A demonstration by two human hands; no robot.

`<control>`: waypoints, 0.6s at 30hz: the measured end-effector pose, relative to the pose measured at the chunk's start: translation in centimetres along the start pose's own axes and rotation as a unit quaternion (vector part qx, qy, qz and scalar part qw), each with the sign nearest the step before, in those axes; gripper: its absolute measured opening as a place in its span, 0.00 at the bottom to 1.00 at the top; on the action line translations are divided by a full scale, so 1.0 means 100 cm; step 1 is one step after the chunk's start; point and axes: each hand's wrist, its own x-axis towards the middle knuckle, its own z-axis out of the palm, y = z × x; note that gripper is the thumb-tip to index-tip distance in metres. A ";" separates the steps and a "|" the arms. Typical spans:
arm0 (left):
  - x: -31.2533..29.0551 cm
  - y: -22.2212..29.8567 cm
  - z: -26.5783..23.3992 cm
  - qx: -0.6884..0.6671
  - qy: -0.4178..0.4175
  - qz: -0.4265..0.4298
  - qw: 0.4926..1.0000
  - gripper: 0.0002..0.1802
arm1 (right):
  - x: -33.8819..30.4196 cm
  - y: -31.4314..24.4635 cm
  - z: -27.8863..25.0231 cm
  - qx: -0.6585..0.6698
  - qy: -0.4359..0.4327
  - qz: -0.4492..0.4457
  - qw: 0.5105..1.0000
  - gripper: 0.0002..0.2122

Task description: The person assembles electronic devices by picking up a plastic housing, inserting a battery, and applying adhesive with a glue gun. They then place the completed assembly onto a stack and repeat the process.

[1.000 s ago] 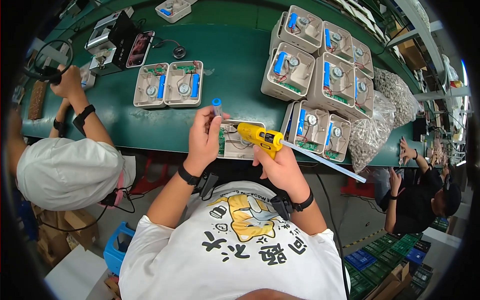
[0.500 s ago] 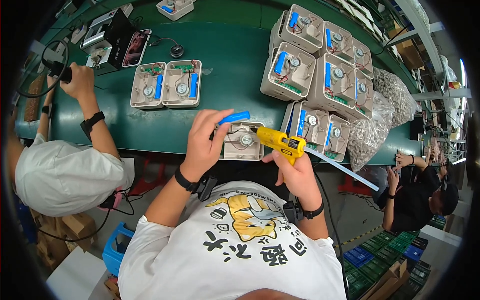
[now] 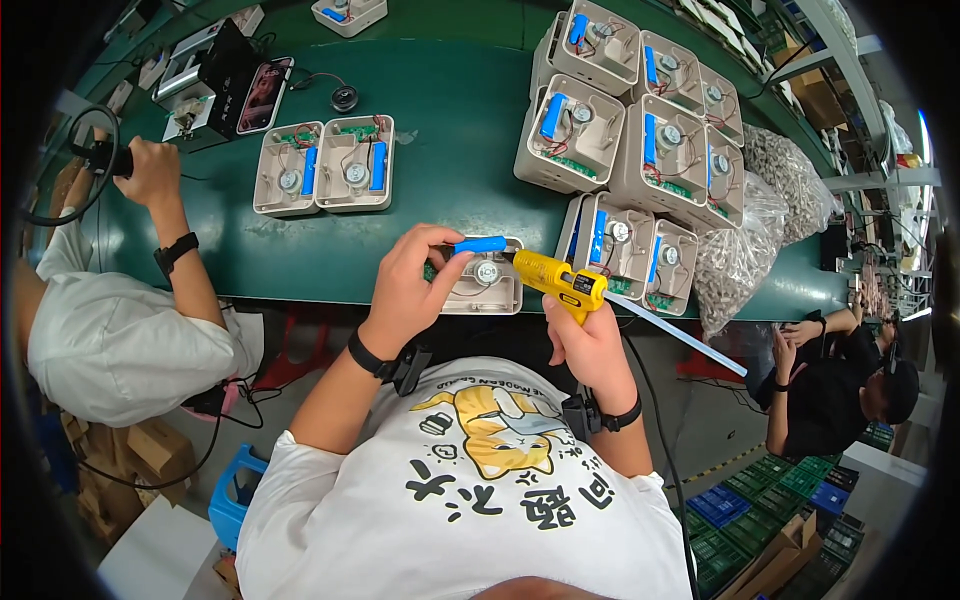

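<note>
Gluing step: the work in hand looks like bringing hot glue to the blue battery [image 3: 480,244].
Blue battery: centre of the frame, lying nearly level over the upper part of the open box [image 3: 503,299]; its right end is just beside the nozzle, and I cannot tell whether they touch.
Left hand [image 3: 412,282]: pinching the battery's left end between thumb and fingers.
Right hand [image 3: 592,342]: wrapped around the handle of the yellow glue gun [image 3: 555,280], nozzle toward the frame's left.
Open box: lower edge of the tabletop [image 3: 465,130], round speaker [image 3: 487,272] inside.
Next move: seems to call for a steady battery, with fingertips clear of the hot nozzle.
Change: a second ago the battery stood on end left of the gun; now it lies sideways, and the nozzle is farther right, uncovering the speaker.
</note>
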 end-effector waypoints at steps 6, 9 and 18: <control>0.006 0.005 -0.006 0.077 -0.050 0.049 0.995 0.10 | -0.004 0.002 -0.007 -0.013 -0.011 0.026 1.000 0.11; 0.008 0.011 -0.007 0.173 0.007 0.124 0.977 0.09 | -0.005 0.002 -0.006 0.049 0.002 -0.024 0.999 0.15; 0.020 0.006 -0.002 0.016 -0.002 -0.085 0.996 0.07 | 0.004 0.006 0.003 0.027 0.005 -0.046 0.999 0.16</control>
